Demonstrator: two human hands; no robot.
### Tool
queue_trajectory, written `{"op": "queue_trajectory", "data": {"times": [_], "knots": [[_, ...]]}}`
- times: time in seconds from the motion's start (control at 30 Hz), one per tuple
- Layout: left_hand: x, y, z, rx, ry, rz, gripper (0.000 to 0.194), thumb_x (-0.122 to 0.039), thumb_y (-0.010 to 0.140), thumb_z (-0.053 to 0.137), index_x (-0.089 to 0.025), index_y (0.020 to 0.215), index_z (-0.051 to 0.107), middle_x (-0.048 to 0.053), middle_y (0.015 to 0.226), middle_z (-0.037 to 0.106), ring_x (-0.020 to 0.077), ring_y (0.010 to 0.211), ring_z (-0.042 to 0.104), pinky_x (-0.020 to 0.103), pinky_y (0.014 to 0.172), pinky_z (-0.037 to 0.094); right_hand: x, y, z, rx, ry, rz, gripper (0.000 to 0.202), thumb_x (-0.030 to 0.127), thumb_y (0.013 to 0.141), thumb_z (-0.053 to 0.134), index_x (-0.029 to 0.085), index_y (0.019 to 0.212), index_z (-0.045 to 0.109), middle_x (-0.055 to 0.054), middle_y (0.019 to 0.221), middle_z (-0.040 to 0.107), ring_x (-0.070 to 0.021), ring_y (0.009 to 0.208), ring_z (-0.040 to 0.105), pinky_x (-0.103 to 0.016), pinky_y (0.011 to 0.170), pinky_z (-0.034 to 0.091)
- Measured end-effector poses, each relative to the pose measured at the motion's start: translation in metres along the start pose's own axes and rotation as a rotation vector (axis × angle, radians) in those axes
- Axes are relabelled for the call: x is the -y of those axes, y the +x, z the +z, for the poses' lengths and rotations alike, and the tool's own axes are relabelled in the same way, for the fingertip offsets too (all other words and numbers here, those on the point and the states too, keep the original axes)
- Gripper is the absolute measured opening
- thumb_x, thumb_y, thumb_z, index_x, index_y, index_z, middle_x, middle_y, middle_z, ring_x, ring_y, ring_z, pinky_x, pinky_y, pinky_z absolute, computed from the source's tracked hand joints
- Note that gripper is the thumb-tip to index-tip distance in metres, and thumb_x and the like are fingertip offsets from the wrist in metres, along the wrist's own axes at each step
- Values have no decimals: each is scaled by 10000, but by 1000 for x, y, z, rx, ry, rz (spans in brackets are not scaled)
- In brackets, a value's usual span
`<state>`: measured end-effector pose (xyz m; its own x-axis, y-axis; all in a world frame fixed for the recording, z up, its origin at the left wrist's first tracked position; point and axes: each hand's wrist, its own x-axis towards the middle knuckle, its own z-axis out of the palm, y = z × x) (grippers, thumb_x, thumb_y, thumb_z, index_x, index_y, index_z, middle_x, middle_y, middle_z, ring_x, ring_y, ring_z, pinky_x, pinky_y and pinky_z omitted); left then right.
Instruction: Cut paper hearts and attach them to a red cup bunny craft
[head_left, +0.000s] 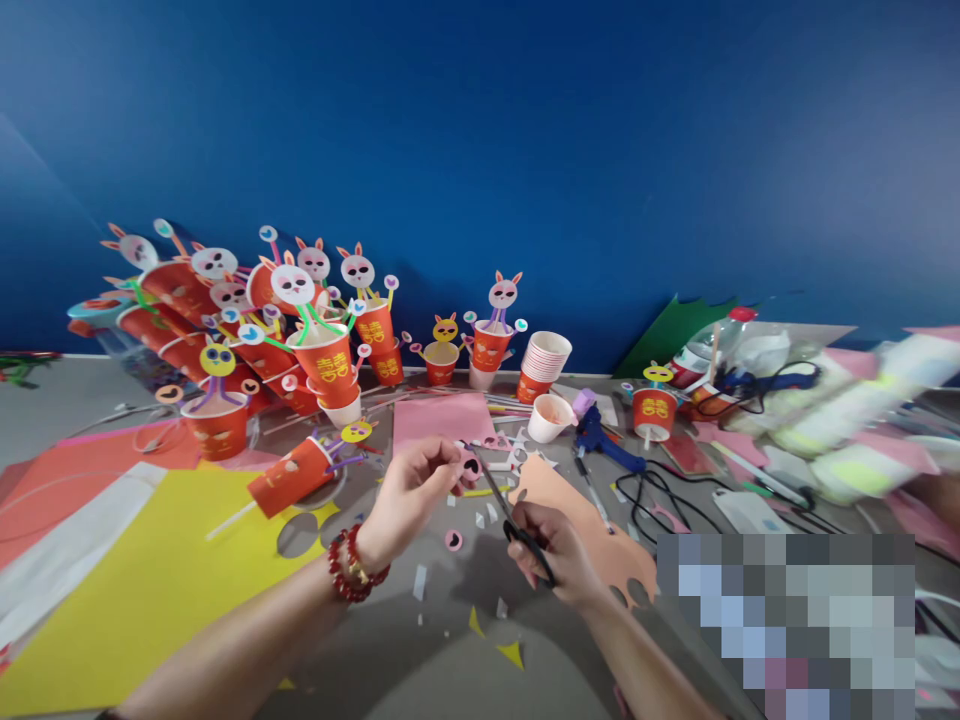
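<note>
Right hand [551,545], nearest the camera, grips black-handled scissors [510,515], fingers clamped through the loops. Left hand [411,495], just left of the scissors, pinches a small pink paper piece [470,465] at the blade tips. Yellow sheet [161,575] lies on the worktop [442,660] far left of the scissors; decorated red cups [322,360] stand well beyond them.

A pixelated block [785,612] hides the table's lower right; perhaps blurred paper rolls [862,420] beyond.
</note>
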<state>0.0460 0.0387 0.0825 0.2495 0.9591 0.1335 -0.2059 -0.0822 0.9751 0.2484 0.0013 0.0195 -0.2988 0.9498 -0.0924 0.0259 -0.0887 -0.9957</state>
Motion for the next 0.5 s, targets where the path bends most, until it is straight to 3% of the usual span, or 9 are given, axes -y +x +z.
{"op": "queue_trajectory", "data": {"times": [0.5], "knots": [[-3,0,0,-22,-5,-10,204,-325,822,656,-176,722,560,11,704,632,131,633,584,258,627,464,0,0,0,-1,-3,-21,620,702,649,737,227,600,342,97,450,381,-45,316,364,-165,320,257]]}}
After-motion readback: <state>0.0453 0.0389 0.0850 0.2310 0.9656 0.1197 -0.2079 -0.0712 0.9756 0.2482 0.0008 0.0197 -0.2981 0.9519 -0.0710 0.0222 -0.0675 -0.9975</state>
